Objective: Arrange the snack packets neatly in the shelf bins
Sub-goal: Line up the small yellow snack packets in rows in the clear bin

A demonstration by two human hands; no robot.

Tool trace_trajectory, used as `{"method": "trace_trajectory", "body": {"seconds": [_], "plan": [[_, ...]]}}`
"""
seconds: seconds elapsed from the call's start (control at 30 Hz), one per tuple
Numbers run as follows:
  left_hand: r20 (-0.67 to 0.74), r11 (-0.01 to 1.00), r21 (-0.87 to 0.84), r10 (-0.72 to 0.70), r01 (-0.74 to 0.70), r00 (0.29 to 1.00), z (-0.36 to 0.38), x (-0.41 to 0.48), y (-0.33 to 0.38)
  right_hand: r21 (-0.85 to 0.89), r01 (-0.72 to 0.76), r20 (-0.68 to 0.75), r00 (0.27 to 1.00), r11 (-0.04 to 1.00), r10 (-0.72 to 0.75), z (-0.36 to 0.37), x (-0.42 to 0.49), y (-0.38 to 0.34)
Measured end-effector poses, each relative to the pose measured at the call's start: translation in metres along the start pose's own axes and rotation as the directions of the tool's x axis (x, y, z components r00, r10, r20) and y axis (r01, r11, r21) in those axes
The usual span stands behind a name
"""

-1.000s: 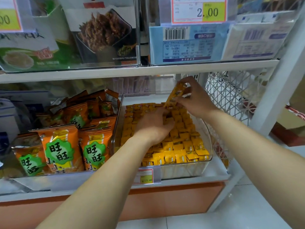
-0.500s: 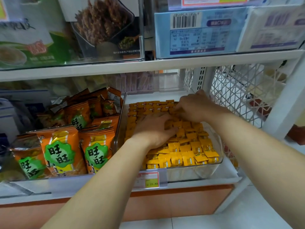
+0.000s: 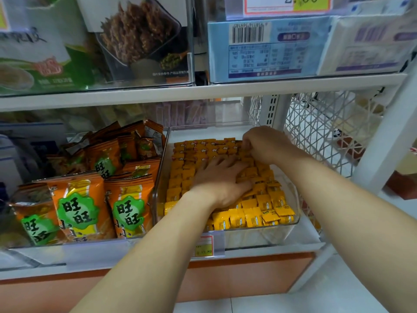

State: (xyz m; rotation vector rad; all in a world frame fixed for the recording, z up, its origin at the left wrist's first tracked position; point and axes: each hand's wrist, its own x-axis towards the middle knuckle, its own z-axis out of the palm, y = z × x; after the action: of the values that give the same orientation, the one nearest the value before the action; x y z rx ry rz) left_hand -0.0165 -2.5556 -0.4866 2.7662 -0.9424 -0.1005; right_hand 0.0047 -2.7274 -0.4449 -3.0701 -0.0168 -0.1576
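Note:
A clear plastic bin on the lower shelf is filled with several small yellow snack packets in rows. My left hand lies flat on the packets in the middle of the bin, fingers spread and pressing down. My right hand is at the back right of the bin, fingers curled down onto the packets there; whether it pinches one is hidden.
Left of the bin stand larger orange snack bags with green labels. A white shelf board hangs just above my hands, with boxed goods on it. A white wire lattice panel closes the right side. A price tag sits on the shelf edge.
My right hand, which held a yellow packet up a second ago, has come down onto the back rows. My left hand has stayed pressed on the middle packets.

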Motion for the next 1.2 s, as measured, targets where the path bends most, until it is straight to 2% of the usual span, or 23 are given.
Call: {"method": "trace_trajectory", "body": {"seconds": [0.07, 0.17, 0.23, 0.3, 0.33, 0.37, 0.4, 0.43, 0.47, 0.5, 0.53, 0.57, 0.63, 0.7, 0.77, 0.87, 0.9, 0.93, 1.0, 1.03, 1.1, 1.2], "plan": [[-0.002, 1.000, 0.003, -0.008, 0.008, 1.000, 0.000, 0.000, 0.000, 0.083, 0.014, -0.069, 0.998, 0.996, -0.009, -0.002, -0.006, 0.000], [0.004, 1.000, -0.001, -0.020, 0.020, 1.000, -0.003, -0.001, 0.001, 0.251, 0.069, -0.265, 0.964, 0.965, 0.000, -0.008, -0.019, 0.001], [-0.020, 0.996, -0.082, -0.041, 0.039, 0.999, -0.006, -0.001, 0.003, 0.264, 0.100, -0.361, 0.933, 0.959, 0.002, -0.011, -0.029, -0.001], [-0.169, 0.966, -0.247, -0.118, 0.074, 0.978, -0.012, -0.002, 0.005, 0.282, 0.102, -0.457, 0.889, 0.954, 0.040, -0.012, -0.044, -0.005], [-0.267, 0.935, -0.341, -0.190, 0.091, 0.945, -0.016, -0.003, 0.009, 0.318, 0.108, -0.522, 0.849, 0.942, 0.079, -0.012, -0.054, -0.007], [-0.315, 0.879, -0.465, -0.276, 0.106, 0.908, -0.022, -0.003, 0.013, 0.354, 0.133, -0.587, 0.802, 0.926, 0.109, -0.012, -0.065, -0.009], [-0.290, 0.770, -0.629, -0.359, 0.106, 0.887, -0.028, 0.000, 0.017, 0.377, 0.171, -0.629, 0.769, 0.910, 0.116, -0.012, -0.075, -0.010], [-0.195, 0.595, -0.798, -0.404, 0.094, 0.894, -0.034, 0.002, 0.021, 0.391, 0.202, -0.630, 0.770, 0.898, 0.100, -0.012, -0.083, -0.011], [-0.086, 0.400, -0.912, -0.400, 0.090, 0.912, -0.038, 0.003, 0.024, 0.413, 0.228, -0.592, 0.803, 0.882, 0.070, -0.012, -0.089, -0.012], [-0.025, 0.262, -0.962, -0.370, 0.078, 0.929, -0.039, 0.003, 0.027, 0.449, 0.241, -0.527, 0.849, 0.860, 0.036, -0.012, -0.093, -0.013], [-0.012, 0.205, -0.977, -0.347, 0.063, 0.938, -0.039, 0.003, 0.028, 0.495, 0.248, -0.458, 0.889, 0.832, 0.008, -0.013, -0.095, -0.012], [-0.018, 0.196, -0.979, -0.342, 0.053, 0.939, -0.038, 0.002, 0.028, 0.557, 0.247, -0.407, 0.913, 0.793, 0.002, -0.015, -0.095, -0.010], [-0.050, 0.234, -0.972, -0.355, 0.037, 0.933, -0.033, 0.002, 0.023, 0.699, 0.206, -0.359, 0.929, 0.685, 0.088, -0.021, -0.088, -0.005], [-0.081, 0.266, -0.964, -0.340, 0.013, 0.937, -0.031, 0.004, 0.019, 0.733, 0.133, -0.329, 0.928, 0.667, 0.176, -0.025, -0.075, 0.003], [-0.100, 0.270, -0.963, -0.308, -0.014, 0.946, -0.031, 0.005, 0.018, 0.725, 0.055, -0.230, 0.959, 0.686, 0.166, -0.025, -0.060, 0.008], [-0.119, 0.286, -0.958, -0.284, -0.034, 0.951, -0.029, 0.009, 0.020, 0.766, 0.086, -0.171, 0.983, 0.637, 0.073, -0.021, -0.043, 0.010], [-0.126, 0.337, -0.941, -0.306, -0.017, 0.944, -0.028, 0.011, 0.020, 0.785, 0.102, -0.186, 0.980, 0.611, 0.075, -0.020, -0.039, 0.011], [-0.145, 0.439, -0.898, -0.332, 0.017, 0.932, -0.026, 0.012, 0.019, 0.809, 0.110, -0.203, 0.974, 0.578, 0.099, -0.020, -0.036, 0.012], [-0.195, 0.721, -0.686, -0.314, 0.100, 0.929, -0.021, 0.012, 0.013, 0.831, 0.120, -0.241, 0.958, 0.544, 0.156, -0.020, -0.029, 0.018], [-0.196, 0.828, -0.548, -0.264, 0.118, 0.944, -0.017, 0.012, 0.009, 0.814, 0.136, -0.267, 0.951, 0.565, 0.156, -0.019, -0.027, 0.020], [-0.151, 0.939, -0.332, -0.153, 0.095, 0.977, -0.010, 0.011, 0.003, 0.739, 0.168, -0.299, 0.949, 0.653, 0.095, -0.016, -0.023, 0.020], [-0.099, 0.996, -0.075, -0.049, 0.041, 0.994, -0.006, 0.012, -0.004, 0.629, 0.223, -0.326, 0.945, 0.745, -0.008, -0.010, -0.022, 0.018]]}}
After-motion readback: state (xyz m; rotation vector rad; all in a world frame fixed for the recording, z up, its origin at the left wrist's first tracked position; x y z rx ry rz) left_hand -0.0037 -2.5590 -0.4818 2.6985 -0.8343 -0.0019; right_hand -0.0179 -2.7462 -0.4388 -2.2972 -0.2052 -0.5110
